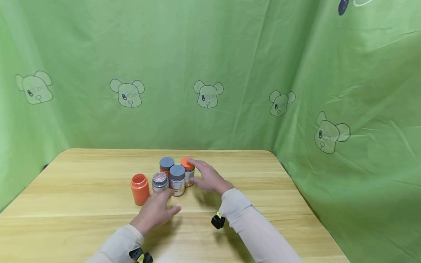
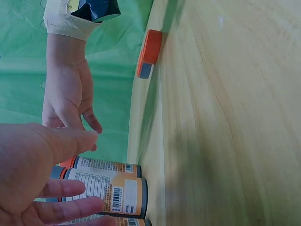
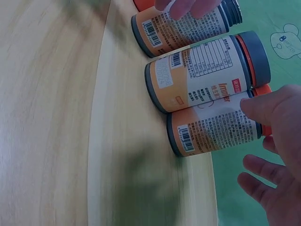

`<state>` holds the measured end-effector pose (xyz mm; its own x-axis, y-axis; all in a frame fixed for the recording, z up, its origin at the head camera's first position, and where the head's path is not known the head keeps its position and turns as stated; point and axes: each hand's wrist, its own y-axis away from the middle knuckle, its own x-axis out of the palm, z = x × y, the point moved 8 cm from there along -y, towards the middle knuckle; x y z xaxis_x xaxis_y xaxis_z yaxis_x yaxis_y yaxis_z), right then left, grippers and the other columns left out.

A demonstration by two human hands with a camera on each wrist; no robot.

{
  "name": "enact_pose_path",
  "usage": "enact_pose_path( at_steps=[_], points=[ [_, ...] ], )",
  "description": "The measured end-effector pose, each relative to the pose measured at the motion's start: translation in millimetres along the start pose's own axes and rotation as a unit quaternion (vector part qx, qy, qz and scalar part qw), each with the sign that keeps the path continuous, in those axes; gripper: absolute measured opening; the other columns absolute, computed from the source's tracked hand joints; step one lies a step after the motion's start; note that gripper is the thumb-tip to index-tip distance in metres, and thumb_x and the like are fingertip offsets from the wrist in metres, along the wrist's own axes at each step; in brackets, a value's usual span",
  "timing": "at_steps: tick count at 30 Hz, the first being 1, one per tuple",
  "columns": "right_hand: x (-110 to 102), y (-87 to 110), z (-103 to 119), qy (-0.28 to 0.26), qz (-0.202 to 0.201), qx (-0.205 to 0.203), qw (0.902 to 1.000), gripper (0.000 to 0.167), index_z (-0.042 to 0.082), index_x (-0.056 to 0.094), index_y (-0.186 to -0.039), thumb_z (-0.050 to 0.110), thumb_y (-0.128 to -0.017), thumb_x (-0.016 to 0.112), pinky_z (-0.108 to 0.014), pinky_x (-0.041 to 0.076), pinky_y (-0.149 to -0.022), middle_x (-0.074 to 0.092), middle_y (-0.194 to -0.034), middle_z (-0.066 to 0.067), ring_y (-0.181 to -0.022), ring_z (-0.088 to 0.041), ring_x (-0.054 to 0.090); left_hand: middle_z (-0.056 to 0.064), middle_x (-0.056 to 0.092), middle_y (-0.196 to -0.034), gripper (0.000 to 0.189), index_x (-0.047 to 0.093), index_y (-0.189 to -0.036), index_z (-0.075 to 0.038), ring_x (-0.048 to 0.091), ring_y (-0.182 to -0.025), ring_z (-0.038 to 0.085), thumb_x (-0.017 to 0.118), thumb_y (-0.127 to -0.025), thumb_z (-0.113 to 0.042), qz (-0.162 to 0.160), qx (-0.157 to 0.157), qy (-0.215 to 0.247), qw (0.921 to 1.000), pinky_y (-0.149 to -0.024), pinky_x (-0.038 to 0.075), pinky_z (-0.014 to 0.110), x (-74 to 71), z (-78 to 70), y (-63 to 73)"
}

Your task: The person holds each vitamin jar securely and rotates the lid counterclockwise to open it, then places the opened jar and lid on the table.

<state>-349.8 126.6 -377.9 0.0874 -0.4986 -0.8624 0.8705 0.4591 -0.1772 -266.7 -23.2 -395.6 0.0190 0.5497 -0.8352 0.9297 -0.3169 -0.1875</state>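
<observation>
On the bench (image 1: 82, 186), a huddle of upright jars (image 1: 177, 179)

Head view: I see them bunched, probably for easy reach, the lidless orange jar (image 1: 140, 190) just beside. Left wrist: the left hand (image 2: 28, 165) is spread wide, gripping nothing visible. Right wrist: the right hand (image 3: 290, 146) flanks the orange-lidded jar (image 3: 216, 126), loosely spread; I can't tell whether it touches.

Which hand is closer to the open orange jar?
Left. The left hand is just beside the open orange jar, on its right and toward the person; the right hand is across the jar group, beside the orange-lidded jar.
</observation>
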Motion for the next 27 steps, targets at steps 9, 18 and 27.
enact_pose_path(
  at_steps=[9,18,27],
  points=[
    [-2,-3.4,0,-0.001,-0.032,-0.006,0.9995,0.052,0.014,0.046,-0.139,0.022,-0.092,0.068,-0.04,0.031,-0.109,0.045,-0.145,-0.006,-0.135,-0.024,0.039,0.014,0.066,-0.105,0.049,0.064,-0.116,0.0,0.063,-0.095,0.03,0.079,-0.08,-0.029,0.0,-0.001,0.002,1.0,-0.081,0.05,0.048,-1.5,1.2,-1.0],
    [-10,-5.4,6,0.003,-0.127,-0.025,0.9917,0.029,0.007,0.057,-0.108,0.022,-0.089,0.072,-0.037,0.045,-0.094,0.058,-0.112,-0.009,-0.107,-0.024,0.056,0.013,0.066,-0.102,0.045,0.064,-0.112,-0.002,0.062,-0.092,0.028,0.079,-0.08,-0.029,-0.003,0.003,0.001,1.0,-0.078,0.051,0.046,-2.2,0.3,-2.7],
    [-9,0.0,4,-0.01,-0.149,0.001,0.9888,0.034,0.008,0.053,-0.113,0.02,-0.088,0.073,-0.035,0.048,-0.085,0.055,-0.111,-0.01,-0.097,-0.021,0.055,0.012,0.066,-0.101,0.046,0.065,-0.112,-0.002,0.063,-0.091,0.029,0.08,-0.078,-0.03,-0.005,0.005,-0.002,1.0,-0.078,0.051,0.047,-3.1,1.5,1.2]
  ],
)
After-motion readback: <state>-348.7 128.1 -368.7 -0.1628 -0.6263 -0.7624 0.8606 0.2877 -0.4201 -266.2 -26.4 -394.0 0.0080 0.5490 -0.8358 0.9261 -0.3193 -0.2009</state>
